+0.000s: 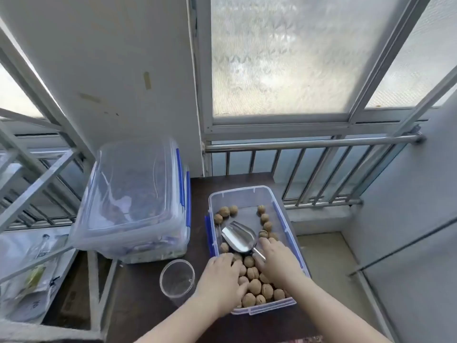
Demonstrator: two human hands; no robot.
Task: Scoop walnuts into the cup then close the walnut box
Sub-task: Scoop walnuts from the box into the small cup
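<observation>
An open clear walnut box (279, 206) with blue latches stands on the dark table, with walnuts (254, 285) piled at its near end and several more at the far end. A metal scoop (238, 236) lies inside it, bowl empty and pointing away. My right hand (277, 261) is closed around the scoop's handle. My left hand (223, 276) rests palm down on the walnuts at the box's near left, fingers spread. An empty clear plastic cup (176, 279) stands upright just left of the box.
A large clear lidded bin (133, 199) with blue latches fills the table's left side behind the cup. A metal railing (311, 144) and frosted windows run behind the table. Bagged items (29, 276) lie lower left, past a metal frame.
</observation>
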